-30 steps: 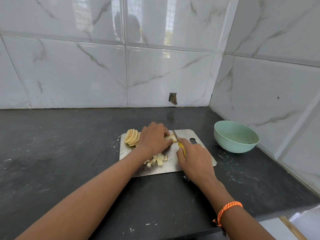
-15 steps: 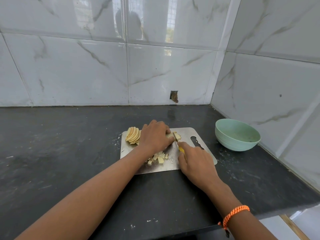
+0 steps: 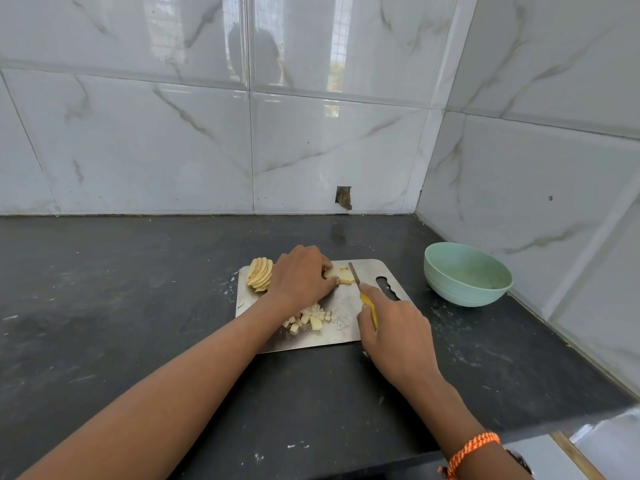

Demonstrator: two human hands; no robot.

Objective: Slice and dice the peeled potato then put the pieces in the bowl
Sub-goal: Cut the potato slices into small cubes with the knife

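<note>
A steel cutting board (image 3: 346, 327) lies on the dark counter. My left hand (image 3: 303, 277) holds down a small stack of potato slices (image 3: 341, 273) near the board's far edge, fingertips curled on it. My right hand (image 3: 394, 327) grips a yellow-handled knife (image 3: 360, 289), whose blade stands at the right end of that stack. A fan of potato slices (image 3: 259, 273) lies at the board's far left corner. Several diced pieces (image 3: 310, 318) sit near the board's front, partly behind my left wrist. The green bowl (image 3: 465, 275) stands to the right, empty as far as I see.
Tiled walls close the counter at the back and right, with the bowl tucked in that corner. The counter's front edge runs along the lower right. Dark counter (image 3: 104, 306) stretches to the left of the board.
The knife blade has shifted slightly right along the stack and is now more visible. My left hand keeps holding the slices. The view has drifted a little.
</note>
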